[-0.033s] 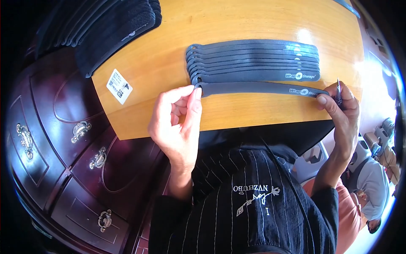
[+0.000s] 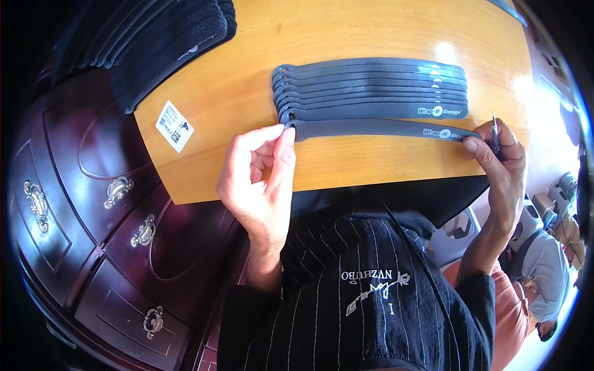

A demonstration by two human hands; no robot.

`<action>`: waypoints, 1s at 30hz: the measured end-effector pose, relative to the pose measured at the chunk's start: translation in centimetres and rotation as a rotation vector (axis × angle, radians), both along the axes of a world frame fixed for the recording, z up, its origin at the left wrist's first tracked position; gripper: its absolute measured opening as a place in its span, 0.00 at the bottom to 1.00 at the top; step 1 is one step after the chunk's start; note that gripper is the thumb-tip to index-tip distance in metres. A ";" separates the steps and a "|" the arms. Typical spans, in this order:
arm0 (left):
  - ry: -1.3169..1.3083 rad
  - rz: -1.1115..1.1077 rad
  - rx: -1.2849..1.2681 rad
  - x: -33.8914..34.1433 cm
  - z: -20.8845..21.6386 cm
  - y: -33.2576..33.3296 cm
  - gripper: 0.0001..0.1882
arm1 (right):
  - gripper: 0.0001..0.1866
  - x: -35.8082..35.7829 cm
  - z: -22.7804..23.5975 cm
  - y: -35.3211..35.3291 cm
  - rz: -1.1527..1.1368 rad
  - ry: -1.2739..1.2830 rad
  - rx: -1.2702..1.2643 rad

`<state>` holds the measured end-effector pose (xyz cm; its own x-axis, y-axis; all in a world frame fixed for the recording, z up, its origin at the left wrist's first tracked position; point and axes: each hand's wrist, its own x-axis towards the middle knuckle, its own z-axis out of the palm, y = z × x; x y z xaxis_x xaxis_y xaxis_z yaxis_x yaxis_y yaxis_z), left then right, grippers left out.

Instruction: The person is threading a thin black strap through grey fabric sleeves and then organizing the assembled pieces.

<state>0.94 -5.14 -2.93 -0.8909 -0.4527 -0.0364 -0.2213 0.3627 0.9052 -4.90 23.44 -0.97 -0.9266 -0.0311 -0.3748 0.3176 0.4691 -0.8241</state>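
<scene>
A single grey storage strap (image 2: 371, 128) is stretched level just above or on the wooden table, along its near side. Between thumb and index finger, my left hand (image 2: 260, 176) pinches the strap's left end, the one with a hole. My right hand (image 2: 502, 164) grips the opposite end with thumb and fingers. It also holds a thin, dark tool with a pointed metal tip (image 2: 495, 133), pointing away from me; its exact kind cannot be made out. Just beyond lies a fanned row of several matching grey straps (image 2: 365, 86), their looped ends at the left.
A heap of dark straps (image 2: 167, 62) overhangs the far left of the wooden table (image 2: 223, 148). Near its left edge sits a white label (image 2: 174, 127). Dark red drawers (image 2: 136, 247) with metal handles stand left. At the right, another person (image 2: 547, 272) sits near chairs.
</scene>
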 end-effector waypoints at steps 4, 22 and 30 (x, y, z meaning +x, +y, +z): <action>0.004 0.006 0.005 -0.2 -0.1 0.2 0.08 | 0.09 -0.2 0.1 -0.4 -0.017 0.021 -0.030; 0.075 -0.024 -0.133 -0.8 -0.7 0.2 0.08 | 0.09 -0.6 -0.2 -0.6 -0.028 0.015 -0.011; 0.025 0.022 -0.087 -0.8 -0.6 1.3 0.08 | 0.11 -0.4 0.2 -0.4 -0.078 0.077 0.036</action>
<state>0.10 -3.83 -3.49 -0.8810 -0.4723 0.0262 -0.2074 0.4354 0.8760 -5.34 23.00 -0.78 -0.9517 0.0539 -0.3023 0.2908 0.4749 -0.8306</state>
